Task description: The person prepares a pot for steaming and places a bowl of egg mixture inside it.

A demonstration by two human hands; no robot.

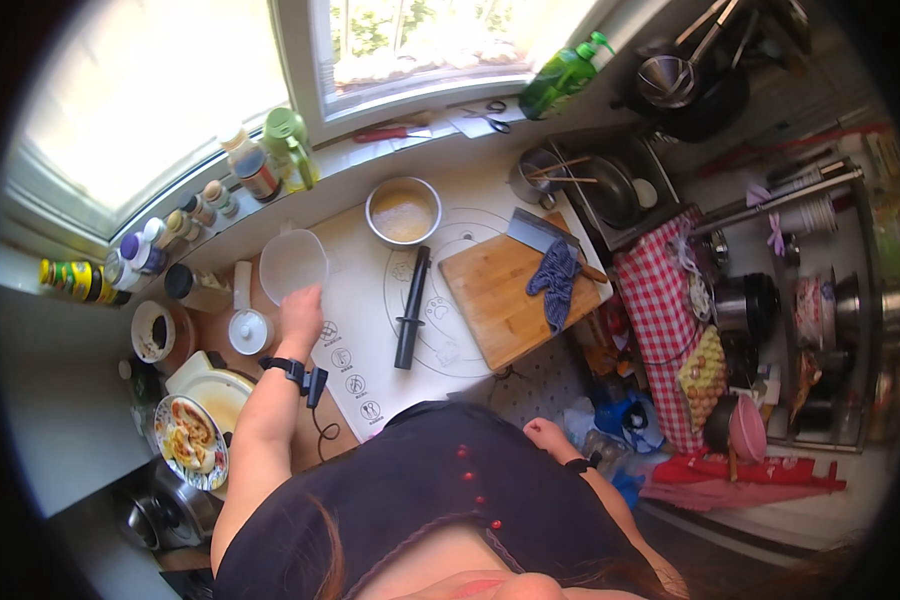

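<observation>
My left hand (302, 311) is closed at the near rim of a translucent plastic container (292, 262), its fingertips partly hidden. The container looks empty and sits at the left edge of a white printed mat (367, 330). To its right stands a round metal pot (403, 212) with a pale yellowish liquid inside. Below the pot lies a black stick-shaped tool (413, 307) with a collar around it. My right hand (544, 436) hangs low beside my body, fingers curled, with nothing visible in it.
A wooden cutting board (487, 292) carries a cleaver (532, 231) and a dark blue patterned cloth (553, 277). A small white lidded jar (250, 331) and a plate of food (191, 442) are at left. Scissors (487, 116) and bottles line the windowsill. A pan (607, 191) sits back right.
</observation>
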